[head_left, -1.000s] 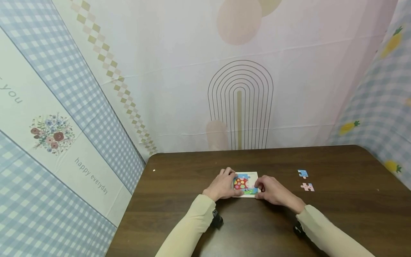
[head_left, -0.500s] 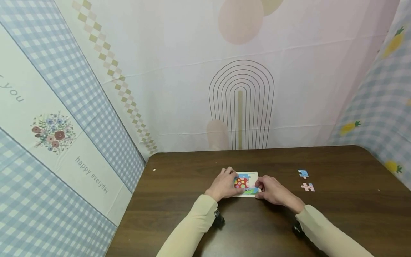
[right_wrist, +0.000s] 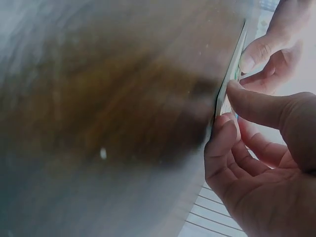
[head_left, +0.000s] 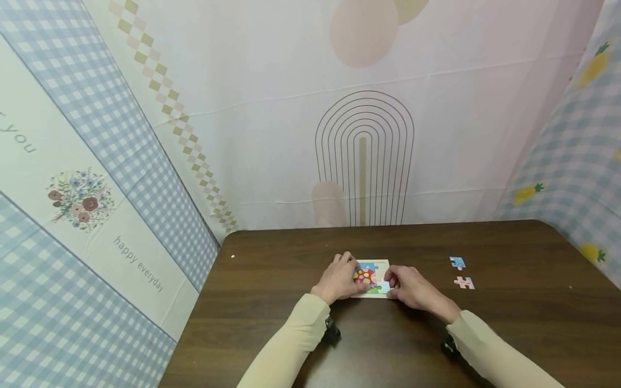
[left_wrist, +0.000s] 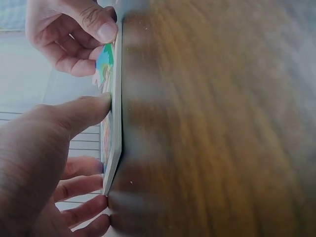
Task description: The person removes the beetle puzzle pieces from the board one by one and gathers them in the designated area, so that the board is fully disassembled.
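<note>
A small jigsaw puzzle board (head_left: 381, 264) with a pale frame lies on the table, its picture showing a red spotted shape. My left hand (head_left: 337, 280) grips its left side, with the thumb on the near part of the face and the fingers at the far left edge. At the lower right corner my right hand (head_left: 412, 286) pinches a blue and green puzzle piece (left_wrist: 104, 60), which tilts up from the board in the left wrist view. My right fingers hide much of that piece in the right wrist view.
To the right of the board lie two loose puzzle pieces, a blue one (head_left: 457, 262) and a pink one (head_left: 464, 282). Behind the brown table (head_left: 271, 258) hangs a patterned cloth (head_left: 271, 161). A tiny white speck (head_left: 233, 256) sits at the far left.
At the board's lower right, the puzzle piece under my right fingers has shifted and now looks paler and tilted. Both hands stay in nearly the same place.
</note>
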A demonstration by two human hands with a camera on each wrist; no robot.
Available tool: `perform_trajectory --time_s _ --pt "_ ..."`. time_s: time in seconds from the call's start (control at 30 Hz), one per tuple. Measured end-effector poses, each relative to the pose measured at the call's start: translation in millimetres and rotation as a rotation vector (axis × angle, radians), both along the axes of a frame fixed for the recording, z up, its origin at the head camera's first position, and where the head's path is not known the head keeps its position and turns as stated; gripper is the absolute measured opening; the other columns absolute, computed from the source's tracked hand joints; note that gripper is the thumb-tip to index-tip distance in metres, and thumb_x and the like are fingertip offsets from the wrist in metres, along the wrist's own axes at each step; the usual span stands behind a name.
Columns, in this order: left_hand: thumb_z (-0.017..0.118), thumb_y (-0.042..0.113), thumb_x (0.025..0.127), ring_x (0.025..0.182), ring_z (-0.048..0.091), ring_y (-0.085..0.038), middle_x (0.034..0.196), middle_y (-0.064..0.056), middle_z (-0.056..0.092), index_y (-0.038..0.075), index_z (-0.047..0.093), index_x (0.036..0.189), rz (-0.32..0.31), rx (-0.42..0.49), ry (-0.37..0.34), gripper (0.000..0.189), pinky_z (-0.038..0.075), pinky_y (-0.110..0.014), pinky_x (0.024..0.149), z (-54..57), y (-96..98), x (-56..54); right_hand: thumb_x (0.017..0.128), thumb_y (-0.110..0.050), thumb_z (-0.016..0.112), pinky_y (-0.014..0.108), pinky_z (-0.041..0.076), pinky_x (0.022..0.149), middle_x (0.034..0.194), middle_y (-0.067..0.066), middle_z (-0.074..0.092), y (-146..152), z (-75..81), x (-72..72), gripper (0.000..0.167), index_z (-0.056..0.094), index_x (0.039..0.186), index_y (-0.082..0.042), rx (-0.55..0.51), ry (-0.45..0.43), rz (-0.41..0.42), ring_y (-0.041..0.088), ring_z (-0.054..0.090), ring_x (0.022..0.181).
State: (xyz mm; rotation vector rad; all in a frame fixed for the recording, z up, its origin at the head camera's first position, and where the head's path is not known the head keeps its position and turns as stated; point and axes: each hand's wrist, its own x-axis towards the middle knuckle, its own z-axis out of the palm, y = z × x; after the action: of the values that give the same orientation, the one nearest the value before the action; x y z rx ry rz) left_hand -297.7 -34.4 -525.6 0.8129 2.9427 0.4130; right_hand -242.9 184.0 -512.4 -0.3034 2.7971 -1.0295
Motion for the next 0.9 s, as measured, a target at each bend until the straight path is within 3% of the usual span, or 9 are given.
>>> perform_trajectory --time_s 0.1,0.33,0.6,0.9 --pt "0.083 0.048 0.094 0.131 0.056 -0.027 0.143 -0.007 0.06 0.007 0.07 0.139 -0.006 0.009 -0.016 0.063 0.056 -0.042 0.107 2.7 -0.9 1.0 0.089 0.0 0.086 0.029 0.049 0.073 0.091 0.005 0.065 1.7 -0.7 -0.3 0.024 0.071 0.107 -0.001 -0.002 0.019 0.015 0.016 0.056 0.083" --pt "0.082 0.056 0.09 0.131 0.055 -0.023 0.145 -0.002 0.059 0.012 0.069 0.143 -0.034 0.055 -0.008 0.069 0.056 -0.039 0.106 -11.2 -8.9 -7.1 0.089 -0.002 0.086 0.024 0.047 0.069 0.087 0.003 0.066 5.7 -2.5 -0.8 0.019 0.073 0.102 -0.001 0.012 0.076 0.067 0.013 0.056 0.079" --pt "0.084 0.052 0.091 0.138 0.052 -0.023 0.151 -0.004 0.056 0.011 0.065 0.149 -0.035 0.024 -0.063 0.073 0.052 -0.039 0.113 3.5 -8.4 2.4 0.091 -0.007 0.087 0.024 0.05 0.07 0.09 0.003 0.068 13.1 -3.4 2.3 0.02 0.074 0.105 -0.002 0.003 0.073 0.052 0.013 0.057 0.081" --pt "0.085 0.06 0.087 0.139 0.049 -0.022 0.157 -0.003 0.052 0.014 0.061 0.154 -0.046 0.036 -0.104 0.084 0.051 -0.038 0.114 5.1 -13.0 2.9 0.094 -0.009 0.085 0.023 0.049 0.072 0.095 0.003 0.068 33.5 -1.2 14.6 0.023 0.074 0.112 -0.001 -0.032 0.071 0.059 0.015 0.057 0.086"
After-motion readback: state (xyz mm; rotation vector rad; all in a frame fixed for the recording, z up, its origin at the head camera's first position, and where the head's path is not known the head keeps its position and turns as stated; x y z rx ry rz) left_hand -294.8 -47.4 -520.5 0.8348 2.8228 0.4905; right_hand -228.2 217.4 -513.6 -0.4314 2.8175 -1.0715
